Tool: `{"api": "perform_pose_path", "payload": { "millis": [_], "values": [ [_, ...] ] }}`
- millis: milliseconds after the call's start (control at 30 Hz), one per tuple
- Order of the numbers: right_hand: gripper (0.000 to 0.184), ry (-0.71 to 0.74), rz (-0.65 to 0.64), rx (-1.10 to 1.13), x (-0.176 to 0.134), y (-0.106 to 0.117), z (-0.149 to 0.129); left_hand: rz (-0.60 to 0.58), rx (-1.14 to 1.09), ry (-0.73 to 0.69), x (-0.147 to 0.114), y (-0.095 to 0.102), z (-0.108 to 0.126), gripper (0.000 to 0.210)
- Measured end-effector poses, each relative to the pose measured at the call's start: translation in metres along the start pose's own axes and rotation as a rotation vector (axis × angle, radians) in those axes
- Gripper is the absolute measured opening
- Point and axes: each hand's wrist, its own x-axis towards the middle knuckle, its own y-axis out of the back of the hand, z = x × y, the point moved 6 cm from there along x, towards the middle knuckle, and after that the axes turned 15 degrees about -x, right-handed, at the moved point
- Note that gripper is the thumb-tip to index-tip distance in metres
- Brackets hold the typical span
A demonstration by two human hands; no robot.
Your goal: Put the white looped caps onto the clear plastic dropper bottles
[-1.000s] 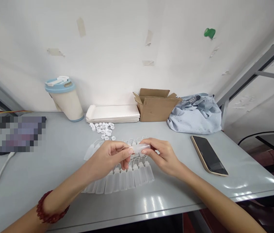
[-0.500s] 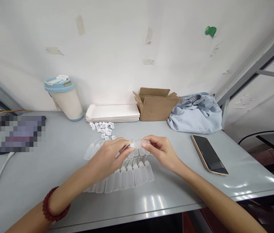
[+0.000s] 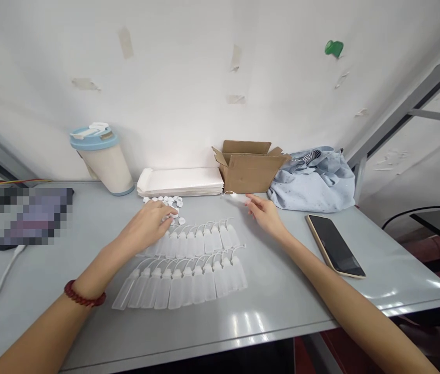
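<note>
My right hand (image 3: 264, 212) pinches a small translucent squeeze bottle (image 3: 239, 198) by one end, above the table in front of the cardboard box. A thin curved tube or strap shows at the bottle's far left end. At the pile of small white caps (image 3: 169, 200), my left hand (image 3: 145, 223) has its thumb and forefinger a little apart around some caps; none is seen gripped. Below the hands lie two slanting rows of similar bottles, a back row (image 3: 190, 244) and a front row (image 3: 186, 288), each bottle with a thin curved tube at its top.
A stack of white padded envelopes (image 3: 183, 182), an open cardboard box (image 3: 249, 174) and a light blue cloth bundle (image 3: 313, 182) line the wall. A cream tumbler (image 3: 106, 166) stands left. A phone (image 3: 335, 245) lies right; a pixelated device (image 3: 36, 215) with a cable lies left.
My hands were together on one bottle and have parted. My left hand has let go and moved left to the caps; my right hand has carried the bottle slightly up and away.
</note>
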Motion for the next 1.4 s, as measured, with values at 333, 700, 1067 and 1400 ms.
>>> {"api": "perform_pose_path", "payload": {
  "millis": [333, 700, 1067, 1400],
  "values": [
    [0.029, -0.064, 0.041, 0.138, 0.006, -0.011, 0.021, 0.007, -0.048, -0.087, -0.001, -0.013, 0.002, 0.036],
    [0.02, 0.064, -0.014, 0.064, 0.002, -0.006, -0.002, -0.049, -0.018, -0.114, 0.002, -0.02, 0.006, 0.038],
    [0.015, 0.161, -0.217, -0.253, -0.029, -0.01, -0.04, -0.077, -0.098, -0.036, 0.005, -0.022, 0.004, 0.032],
    [0.014, 0.145, -0.369, -0.643, -0.05, -0.021, -0.052, 0.048, -0.137, -0.074, 0.003, -0.014, 0.013, 0.029]
  ]
}}
